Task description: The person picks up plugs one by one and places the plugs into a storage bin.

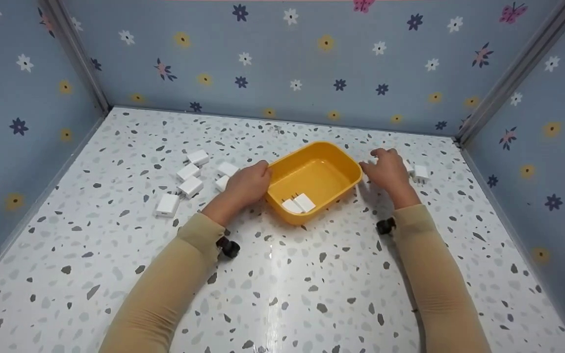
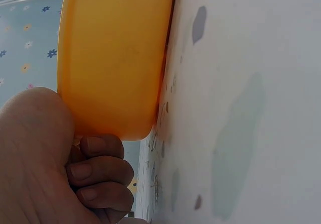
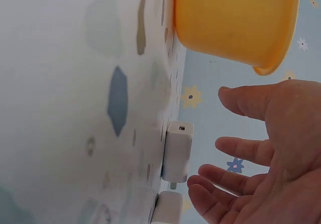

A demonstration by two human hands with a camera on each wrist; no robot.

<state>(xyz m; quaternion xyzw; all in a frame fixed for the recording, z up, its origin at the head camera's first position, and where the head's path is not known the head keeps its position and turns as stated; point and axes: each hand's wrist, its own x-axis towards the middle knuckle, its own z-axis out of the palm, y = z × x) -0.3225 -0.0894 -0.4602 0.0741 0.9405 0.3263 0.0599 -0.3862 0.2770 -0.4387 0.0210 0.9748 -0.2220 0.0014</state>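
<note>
A yellow plastic bin stands on the speckled table, with two white charger plugs lying in its near left corner. My left hand grips the bin's left end; the left wrist view shows the thumb at the rim and the fingers curled below it. Beside the bin's right end is my right hand, its fingers spread and holding nothing. The right wrist view shows a gap between the thumb and the bin. Close to these fingers, a white charger plug lies on the table, with another plug next to it.
Several white charger plugs lie scattered left of the bin, some close to the left forearm. Another plug sits just right of the right hand. Flower-patterned panels enclose the table at the back and both sides.
</note>
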